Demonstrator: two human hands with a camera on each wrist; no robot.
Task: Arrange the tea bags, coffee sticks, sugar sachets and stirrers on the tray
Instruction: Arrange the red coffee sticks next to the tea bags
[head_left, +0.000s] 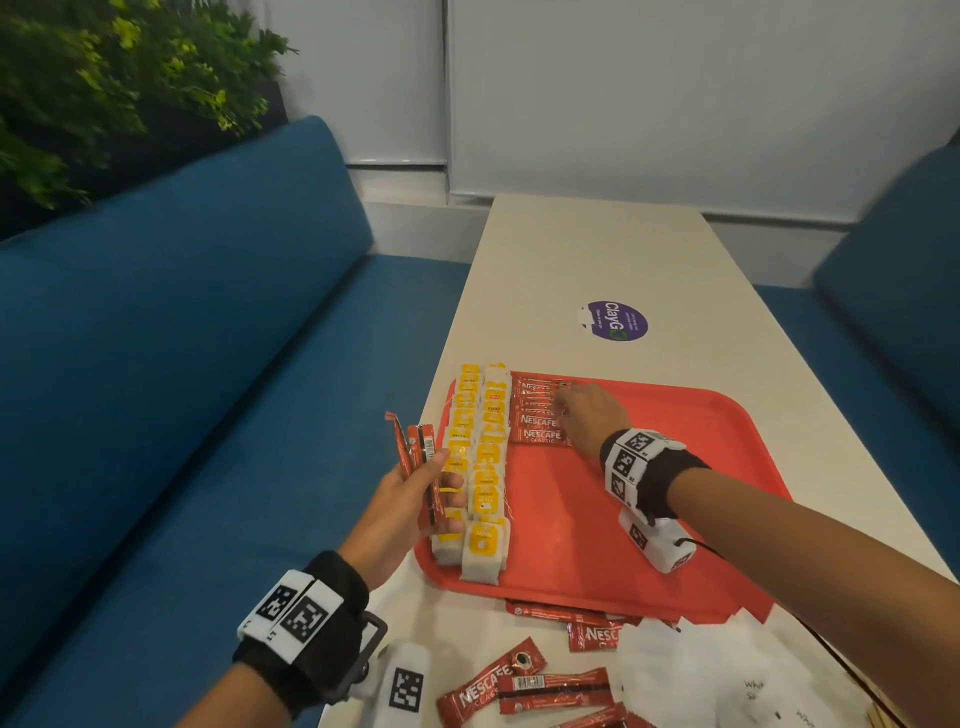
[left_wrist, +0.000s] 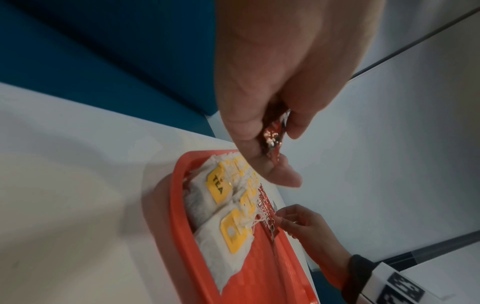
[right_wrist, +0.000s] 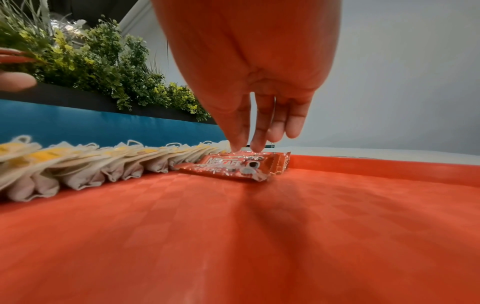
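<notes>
Coffee sticks (head_left: 422, 470) in left hand (head_left: 395, 514), right hand (head_left: 589, 415) fingertips on tray row (head_left: 540, 415)

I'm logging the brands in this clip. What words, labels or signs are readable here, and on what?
"NESCAFE CLASSIC": coffee sticks laid on the red tray.
"NESCAFE": loose coffee stick on the table.
"TEA": yellow tag of a tea bag.
"ClayGo": purple sticker; its small print is unreadable.
Tea bag tags in the head view, and print on white sachets: too blurred.
</notes>
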